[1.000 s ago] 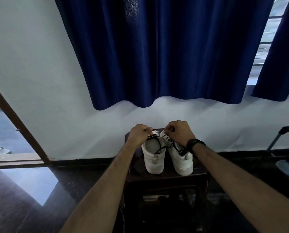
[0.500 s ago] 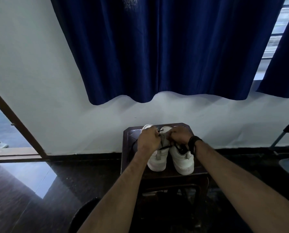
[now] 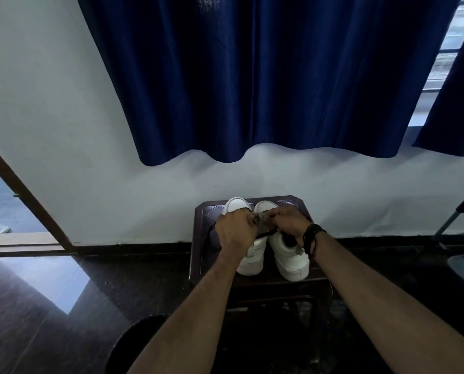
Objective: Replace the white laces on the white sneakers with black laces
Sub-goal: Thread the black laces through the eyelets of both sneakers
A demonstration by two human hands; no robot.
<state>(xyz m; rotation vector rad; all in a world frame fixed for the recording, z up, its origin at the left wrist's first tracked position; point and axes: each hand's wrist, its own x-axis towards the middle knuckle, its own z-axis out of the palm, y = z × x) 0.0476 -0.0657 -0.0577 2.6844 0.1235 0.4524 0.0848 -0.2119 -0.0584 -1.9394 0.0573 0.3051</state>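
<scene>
Two white sneakers [image 3: 274, 255] stand side by side on a small dark stool [image 3: 202, 238] against the wall, heels near, toes far. Both hands are over their far halves: the left hand [image 3: 234, 230] and right hand [image 3: 290, 224] each curl their fingers, pinching a black lace [image 3: 264, 234] between the shoes. A dark band circles the right wrist.

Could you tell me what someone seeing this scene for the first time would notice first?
A large dark blue curtain fills the upper half, hanging against a pale wall. Below it, two white sneakers stand side by side on a small dark table, where the left hand and right hand meet over a black lace.
</scene>
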